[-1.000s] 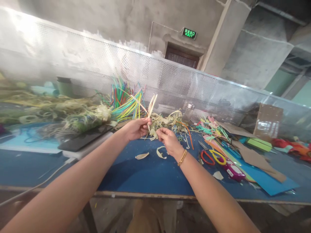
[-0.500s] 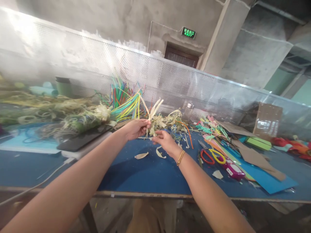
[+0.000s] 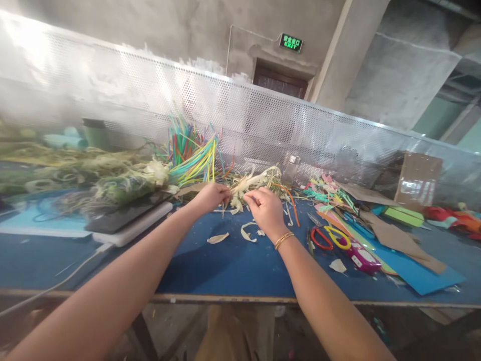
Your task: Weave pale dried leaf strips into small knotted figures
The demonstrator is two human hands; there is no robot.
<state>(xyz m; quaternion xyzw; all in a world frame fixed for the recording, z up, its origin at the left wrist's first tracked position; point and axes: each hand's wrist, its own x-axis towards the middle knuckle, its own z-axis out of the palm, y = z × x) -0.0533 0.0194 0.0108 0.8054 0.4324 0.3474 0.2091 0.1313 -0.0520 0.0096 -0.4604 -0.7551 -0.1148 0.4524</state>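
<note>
While the left hand [image 3: 211, 197], the nearer one, pinches the pale strips [image 3: 245, 184], I see their length run rightward and slightly away from that grip, past the right hand [image 3: 268, 211], whose hold I can't make out.

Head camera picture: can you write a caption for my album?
Left hand pinches pale strips, right hand close by, over a blue table with scissors.

The wall sign [image 3: 290, 42] reads "安全出口 EXIT".
</note>
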